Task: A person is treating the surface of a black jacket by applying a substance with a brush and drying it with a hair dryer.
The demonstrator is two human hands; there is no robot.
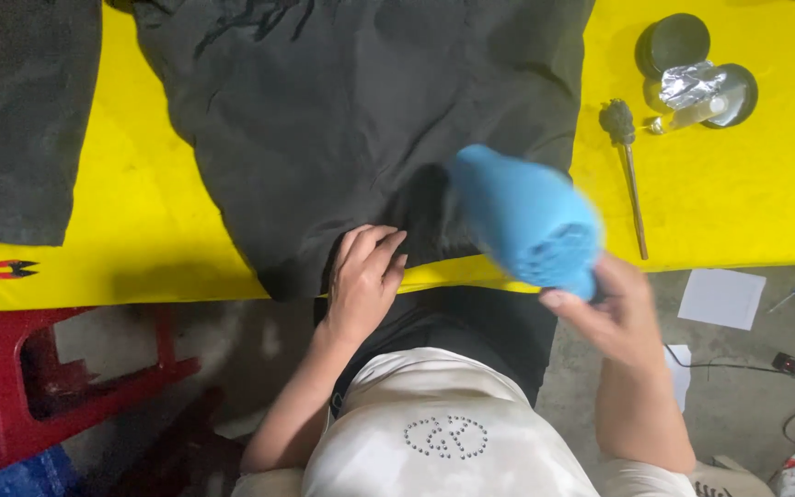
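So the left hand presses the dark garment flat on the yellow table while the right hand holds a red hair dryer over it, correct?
Not quite: the hair dryer is blue, not red, as the head view shows. The rest holds: the left hand presses the dark garment on the yellow table while the right hand holds the dryer over it.

Garment workshop: yellow worktable [738,202], concrete floor [747,387]
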